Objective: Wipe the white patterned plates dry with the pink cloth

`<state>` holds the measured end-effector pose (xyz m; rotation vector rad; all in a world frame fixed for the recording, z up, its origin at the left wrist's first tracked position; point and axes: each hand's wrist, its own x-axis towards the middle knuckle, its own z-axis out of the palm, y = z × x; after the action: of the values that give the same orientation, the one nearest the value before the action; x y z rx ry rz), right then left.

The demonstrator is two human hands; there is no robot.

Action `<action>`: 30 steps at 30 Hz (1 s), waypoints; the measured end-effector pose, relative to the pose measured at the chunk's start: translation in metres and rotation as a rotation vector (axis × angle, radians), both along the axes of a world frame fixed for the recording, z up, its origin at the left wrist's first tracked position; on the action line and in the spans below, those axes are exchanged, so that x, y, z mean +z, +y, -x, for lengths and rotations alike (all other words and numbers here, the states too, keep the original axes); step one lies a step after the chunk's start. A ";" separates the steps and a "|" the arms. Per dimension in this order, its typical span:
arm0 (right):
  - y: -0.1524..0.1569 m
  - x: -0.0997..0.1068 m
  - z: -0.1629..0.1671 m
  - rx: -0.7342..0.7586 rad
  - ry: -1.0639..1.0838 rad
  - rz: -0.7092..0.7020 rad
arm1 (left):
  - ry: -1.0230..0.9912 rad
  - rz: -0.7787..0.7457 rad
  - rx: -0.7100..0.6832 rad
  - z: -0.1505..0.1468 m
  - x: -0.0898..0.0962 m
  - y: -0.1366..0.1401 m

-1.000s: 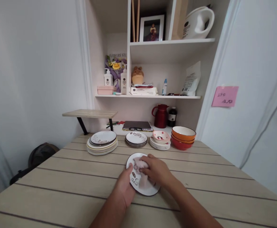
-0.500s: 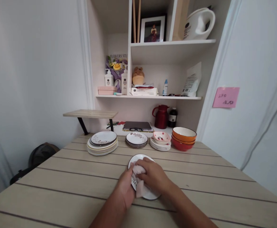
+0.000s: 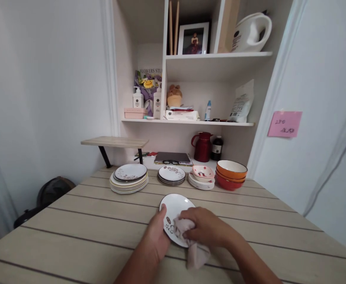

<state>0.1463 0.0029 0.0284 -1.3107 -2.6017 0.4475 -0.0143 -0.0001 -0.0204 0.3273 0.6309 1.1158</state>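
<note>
A white plate (image 3: 177, 202) with a dark rim and a brown floral pattern is tilted above the wooden table. My left hand (image 3: 158, 232) grips its left edge, thumb on the upper face and the other fingers hidden beneath. Bunched in my right hand (image 3: 205, 227) is a pale pinkish cloth (image 3: 197, 254), pressed on the plate's lower right part. A loose end of this cloth hangs past the rim. The fingers of my right hand are closed around it.
Along the table's (image 3: 102, 225) back stand a large plate stack (image 3: 130, 181), a smaller plate stack (image 3: 171, 175), small dishes (image 3: 202, 179) and stacked orange and red bowls (image 3: 230, 175). Behind them are a closed laptop (image 3: 173, 157), a red jug (image 3: 202, 148) and a dark bottle (image 3: 217, 149).
My right hand has slid the cloth to the right and down across the plate, uncovering its middle and upper face. My left hand keeps its hold on the left edge.
</note>
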 end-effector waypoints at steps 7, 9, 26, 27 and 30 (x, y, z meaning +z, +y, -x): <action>0.005 -0.013 0.037 -0.079 0.160 -0.092 | 0.042 0.023 -0.008 0.000 0.002 0.002; 0.014 -0.014 0.028 -0.173 0.125 -0.104 | 0.039 0.013 0.039 -0.002 0.002 0.003; 0.003 -0.010 0.042 -0.069 0.156 -0.088 | 0.016 0.027 -0.038 0.000 0.002 0.001; 0.007 -0.012 0.041 -0.103 0.150 -0.103 | 0.026 0.022 -0.019 -0.001 0.001 0.002; 0.019 -0.013 0.030 -0.231 0.100 -0.126 | 0.047 0.003 0.049 -0.002 0.001 0.003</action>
<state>0.1162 0.0218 0.0153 -1.4815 -2.3215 0.2970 -0.0123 0.0027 -0.0192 0.3384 0.6854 1.1569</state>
